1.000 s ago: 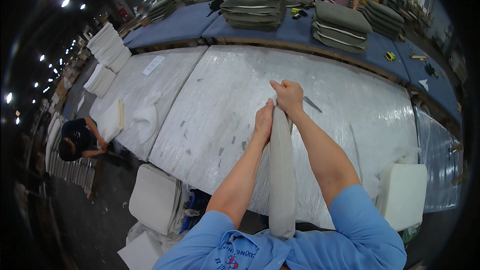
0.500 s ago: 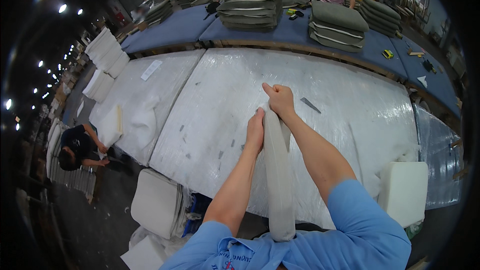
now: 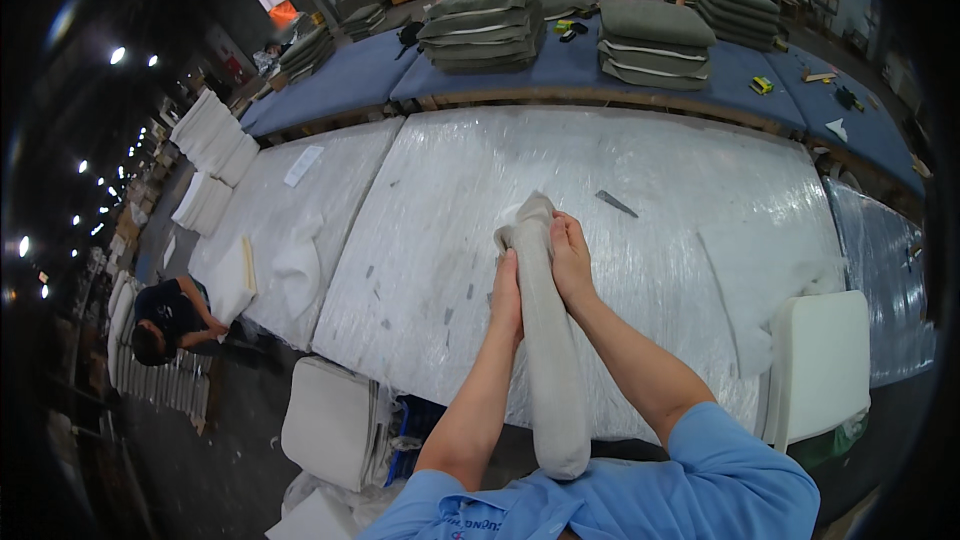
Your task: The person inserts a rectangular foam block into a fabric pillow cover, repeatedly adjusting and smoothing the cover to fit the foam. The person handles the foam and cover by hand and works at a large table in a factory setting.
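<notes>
A pale grey fabric-covered cushion [image 3: 555,370] stands on its edge between my arms, its near end against my blue shirt. Loose cover fabric [image 3: 527,217] bunches at its far end. My left hand [image 3: 507,295] presses along the cushion's left face, fingers partly hidden behind the cloth. On the opposite face, my right hand [image 3: 571,255] grips near the far end, thumb and fingers against the fabric. Beneath lies the plastic-wrapped white work table [image 3: 440,190].
A dark grey strip [image 3: 617,204] lies beyond my right hand. White foam pads stand at right [image 3: 822,370] and lower left [image 3: 330,420]. Grey-green cushion stacks [image 3: 655,40] sit on the blue table [image 3: 560,65]. A co-worker [image 3: 175,320] bends over at left; two others stand behind the blue table.
My right hand has come down from above the far end to the cushion's right side, its raised thumb lowered. Cover fabric now stands up at the far end. The view has shifted slightly.
</notes>
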### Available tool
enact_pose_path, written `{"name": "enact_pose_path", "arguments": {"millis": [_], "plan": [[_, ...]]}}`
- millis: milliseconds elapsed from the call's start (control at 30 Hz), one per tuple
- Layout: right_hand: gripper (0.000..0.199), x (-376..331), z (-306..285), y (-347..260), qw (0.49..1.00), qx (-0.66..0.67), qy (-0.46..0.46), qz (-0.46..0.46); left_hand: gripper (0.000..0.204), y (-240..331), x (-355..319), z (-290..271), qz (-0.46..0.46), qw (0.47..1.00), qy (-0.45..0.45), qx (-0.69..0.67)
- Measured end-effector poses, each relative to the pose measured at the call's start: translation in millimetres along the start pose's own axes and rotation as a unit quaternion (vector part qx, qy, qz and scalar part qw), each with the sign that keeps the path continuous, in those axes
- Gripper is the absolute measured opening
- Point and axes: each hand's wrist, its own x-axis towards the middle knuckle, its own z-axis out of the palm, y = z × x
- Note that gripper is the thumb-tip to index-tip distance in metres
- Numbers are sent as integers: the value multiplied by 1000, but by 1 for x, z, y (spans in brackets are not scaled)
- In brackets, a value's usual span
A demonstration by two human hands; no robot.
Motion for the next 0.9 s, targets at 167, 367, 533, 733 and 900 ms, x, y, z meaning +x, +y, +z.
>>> {"name": "enact_pose_path", "arguments": {"millis": [167,367,533,733,900], "plan": [[52,7,-3,1,996,-68,-9,-52,59,17,22,-2,61,997,-22,39],[54,47,13,-17,996,-55,-65,-24,49,17,57,-12,97,994,-17,47],[50,57,16,-20,996,-69,-44,24,44,14,78,-21,125,990,9,66],[49,77,11,-2,997,-71,-12,24,52,18,94,-9,146,988,2,57],[52,73,25,4,996,-15,-53,71,72,36,92,5,158,984,-70,35]]}}
